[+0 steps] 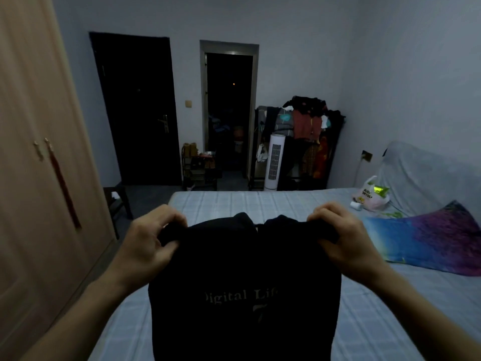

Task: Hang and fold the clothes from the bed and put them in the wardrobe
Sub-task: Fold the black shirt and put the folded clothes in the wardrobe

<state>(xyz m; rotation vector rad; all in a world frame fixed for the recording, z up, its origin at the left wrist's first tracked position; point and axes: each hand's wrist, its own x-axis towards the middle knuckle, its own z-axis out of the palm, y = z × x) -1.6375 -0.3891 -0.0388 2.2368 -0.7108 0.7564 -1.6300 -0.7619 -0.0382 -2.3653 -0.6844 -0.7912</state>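
A black T-shirt (pixel 244 282) with pale lettering hangs in the air over the bed (pixel 364 321), held up by its shoulders. My left hand (pixel 148 243) grips the left shoulder of the shirt, fingers curled round the cloth. At the right shoulder my right hand (pixel 341 238) holds it the same way. The shirt's lower part runs out of the bottom of the view. The wardrobe (pixel 39 165), light wood with its doors closed, stands along the left.
A colourful pillow (pixel 429 238) and a plastic bag (pixel 369 196) lie on the bed's right side. Beyond the bed stand a white tower fan (pixel 274 162), a clothes-laden rack (pixel 309 131), a shoe rack (pixel 200 168), a dark door (pixel 138 110) and an open doorway (pixel 229 113). A dark stool (pixel 117 201) sits beside the wardrobe.
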